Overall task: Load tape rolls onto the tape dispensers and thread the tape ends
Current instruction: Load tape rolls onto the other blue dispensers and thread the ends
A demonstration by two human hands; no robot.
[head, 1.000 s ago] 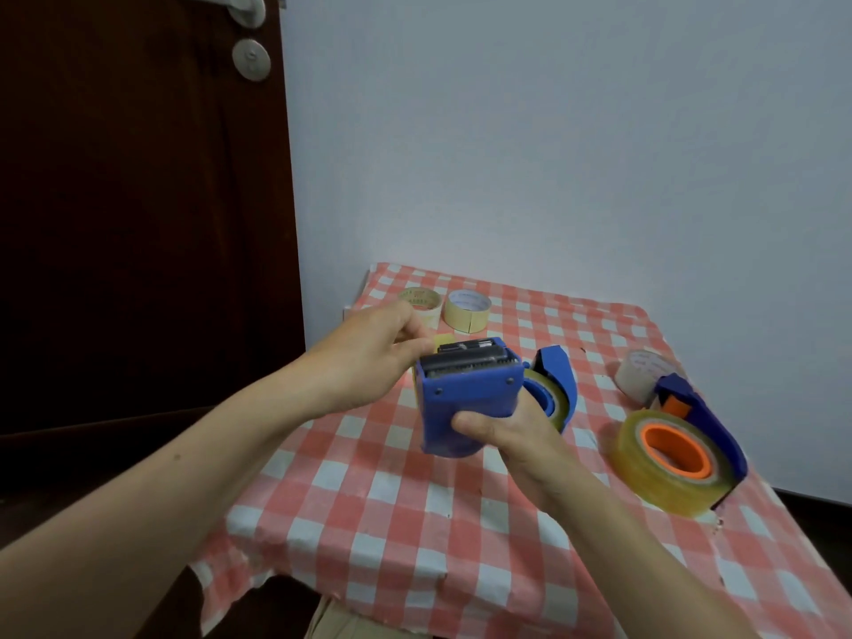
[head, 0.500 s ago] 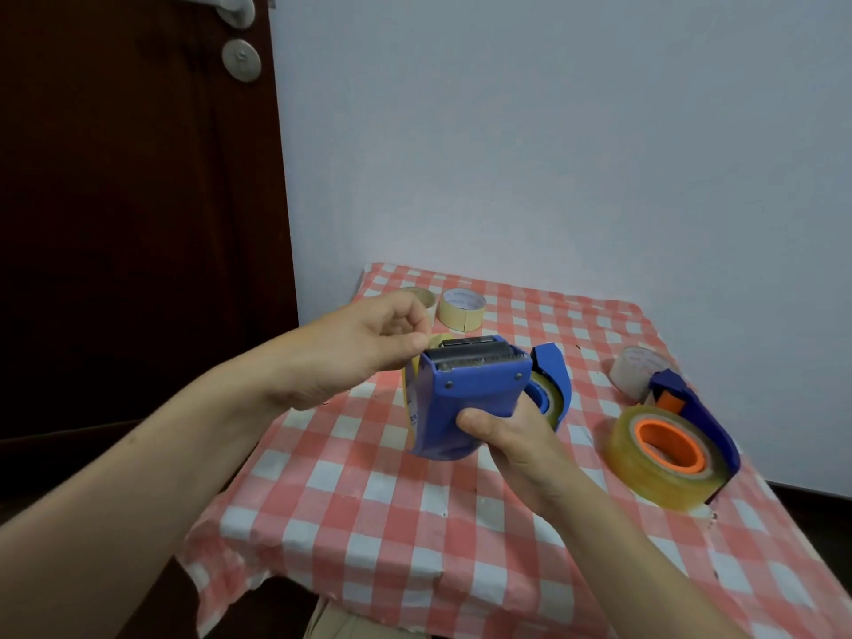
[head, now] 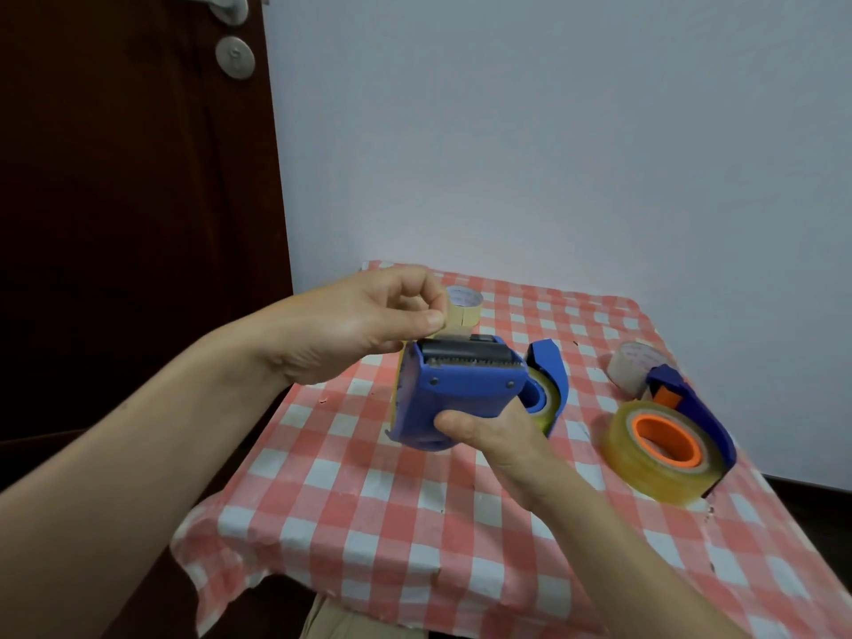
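My right hand (head: 498,438) grips the blue dispenser (head: 461,394), roll (head: 548,401) already loaded; left fingers (head: 426,321) pinch the tape end (head: 452,333) at the cutter (head: 470,360), threading seems unfinished.

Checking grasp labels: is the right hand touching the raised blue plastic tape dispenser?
Touching. Head view: right hand grips blue tape dispenser, thumb across its body.

Room over near tablecloth (head: 369,523); second dispenser (head: 705,422) blocks right.
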